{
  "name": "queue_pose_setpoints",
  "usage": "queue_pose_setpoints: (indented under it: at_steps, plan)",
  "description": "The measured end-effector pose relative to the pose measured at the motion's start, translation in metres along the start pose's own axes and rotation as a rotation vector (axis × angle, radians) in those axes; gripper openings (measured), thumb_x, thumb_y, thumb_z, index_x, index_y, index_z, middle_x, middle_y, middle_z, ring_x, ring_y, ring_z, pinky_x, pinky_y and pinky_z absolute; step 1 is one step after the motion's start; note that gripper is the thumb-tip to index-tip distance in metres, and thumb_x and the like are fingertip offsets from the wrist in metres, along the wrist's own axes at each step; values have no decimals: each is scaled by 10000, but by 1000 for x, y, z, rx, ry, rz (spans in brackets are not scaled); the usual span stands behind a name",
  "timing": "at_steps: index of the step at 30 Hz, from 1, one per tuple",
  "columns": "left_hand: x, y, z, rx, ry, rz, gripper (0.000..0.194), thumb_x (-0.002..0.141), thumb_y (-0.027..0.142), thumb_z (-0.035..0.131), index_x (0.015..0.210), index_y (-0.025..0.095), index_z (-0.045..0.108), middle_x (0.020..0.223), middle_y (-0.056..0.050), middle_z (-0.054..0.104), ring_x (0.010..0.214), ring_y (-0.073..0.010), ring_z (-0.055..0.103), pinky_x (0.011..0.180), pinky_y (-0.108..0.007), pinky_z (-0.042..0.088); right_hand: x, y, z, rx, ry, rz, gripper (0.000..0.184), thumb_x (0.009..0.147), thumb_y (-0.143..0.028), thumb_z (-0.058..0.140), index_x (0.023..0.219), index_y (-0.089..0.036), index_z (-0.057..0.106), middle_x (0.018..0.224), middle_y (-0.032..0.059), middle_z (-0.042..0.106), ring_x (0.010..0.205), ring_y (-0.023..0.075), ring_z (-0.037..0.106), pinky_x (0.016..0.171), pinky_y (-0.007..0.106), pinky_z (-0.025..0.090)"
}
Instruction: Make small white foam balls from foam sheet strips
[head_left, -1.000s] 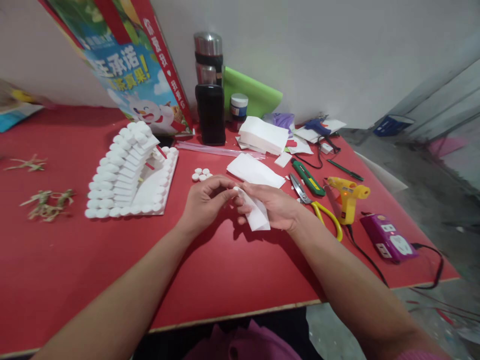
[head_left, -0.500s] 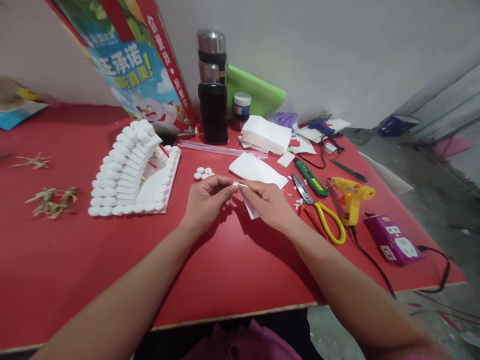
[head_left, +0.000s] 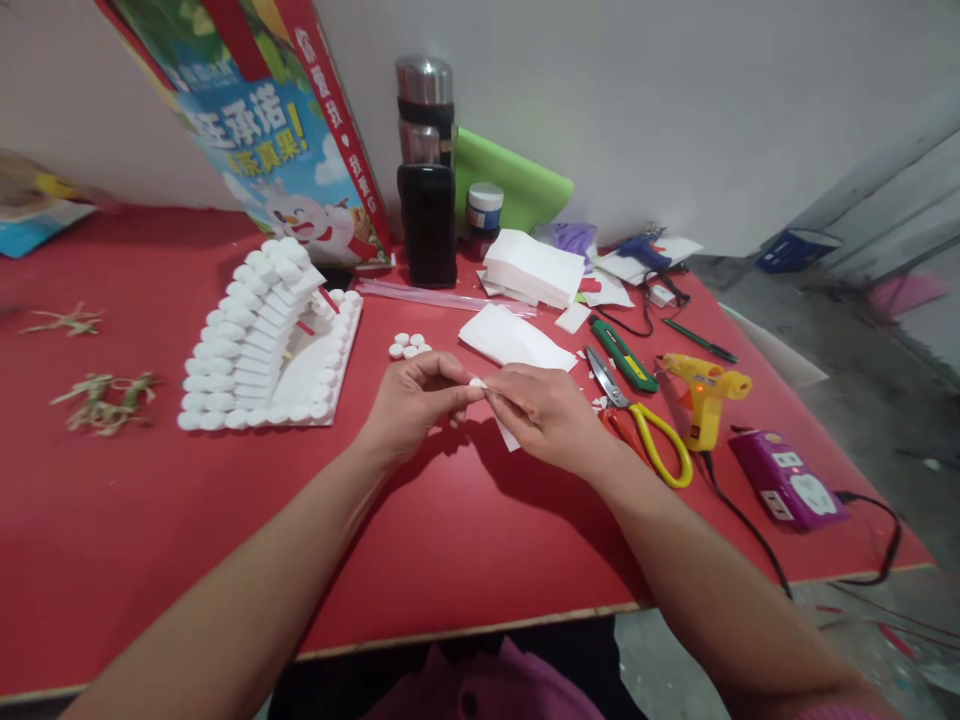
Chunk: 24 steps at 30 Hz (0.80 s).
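Note:
My left hand (head_left: pixel 405 405) pinches a small round white piece (head_left: pixel 477 382) between thumb and fingertips. My right hand (head_left: pixel 547 415) meets it there, fingers closed, with a white strip of paper or thin foam (head_left: pixel 508 436) sticking out below the palm; the hand hides most of the strip. Just beyond my left hand lies a little cluster of white discs (head_left: pixel 410 346). To the left stands a white model (head_left: pixel 304 385) with steps, edged by rows of similar discs.
Scissors (head_left: pixel 660 445), a green utility knife (head_left: pixel 622 352), a yellow glue gun (head_left: pixel 705 395) and a purple power box (head_left: pixel 787 485) lie on the right. White sheets (head_left: pixel 517 340), a thermos (head_left: pixel 424 85) and a phone (head_left: pixel 427 225) are at the back. Straw figures (head_left: pixel 109 400) lie left.
My fingertips and the small white piece have shifted slightly right and down. My right fingers have rolled over the piece, and less of the white strip shows.

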<state>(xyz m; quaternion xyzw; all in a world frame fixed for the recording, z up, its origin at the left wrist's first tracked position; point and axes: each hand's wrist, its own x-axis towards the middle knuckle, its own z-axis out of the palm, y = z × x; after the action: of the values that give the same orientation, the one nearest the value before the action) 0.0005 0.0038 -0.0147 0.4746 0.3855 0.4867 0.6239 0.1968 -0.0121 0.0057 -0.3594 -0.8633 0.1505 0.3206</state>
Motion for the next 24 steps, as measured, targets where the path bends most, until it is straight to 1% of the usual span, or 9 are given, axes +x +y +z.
queue_pose_setpoints:
  at_steps: [6,10,12,14,15,18,21,23,24]
  plan:
    - [0,4,0,11,-23,-39,353,603,255,972,703,166,645,636,18,676,464,-98,608,465,-217,517,-1,1,-4,11,-72,12,245,1029,-200,440,882,-190,635,806,67,656,739,177,594,687,308,418]
    - [0,3,1,21,-29,-71,357,610,284,972,897,175,788,651,12,684,467,-109,613,459,-232,528,-2,3,2,-40,-35,33,264,1034,-221,442,837,-198,618,775,48,638,700,164,555,664,302,392]
    - [-1,2,2,40,-5,-62,330,614,302,973,872,165,821,658,-2,685,484,-110,618,480,-243,548,-2,4,7,-39,-7,55,275,1034,-224,447,810,-201,605,775,46,646,707,164,556,667,302,388]
    - [-2,1,6,50,39,-59,284,617,328,973,769,150,814,657,-20,684,500,-126,627,470,-257,559,-1,4,11,-26,22,112,287,1032,-224,458,780,-203,594,762,39,649,707,162,561,670,300,387]
    - [-3,1,8,43,64,-63,285,628,346,968,758,147,811,658,-28,685,515,-143,640,453,-267,560,-1,5,12,-18,36,148,293,1032,-225,466,768,-203,592,751,36,648,701,160,564,672,299,388]
    - [-4,-1,12,38,88,-53,281,700,375,923,826,145,823,705,-52,712,601,-187,695,474,-297,599,0,6,16,2,67,220,312,1041,-245,478,764,-199,615,731,34,657,687,160,576,684,305,391]
    - [-3,-3,12,69,63,-25,250,744,359,878,856,145,814,719,-56,723,627,-188,707,520,-301,618,2,7,15,28,77,245,335,1047,-297,491,767,-197,646,747,45,678,713,172,594,714,318,414]
    - [-2,-4,11,96,58,-32,230,760,349,856,860,152,789,667,-37,702,557,-170,672,477,-284,584,3,7,13,131,58,331,360,1027,-373,552,727,-200,648,704,35,656,696,177,588,710,319,444]
    - [-1,-4,10,113,53,-36,217,775,344,841,868,158,777,641,-24,686,520,-159,647,455,-272,560,4,8,12,254,28,417,373,1011,-426,589,721,-200,656,676,28,644,678,180,592,702,321,471]
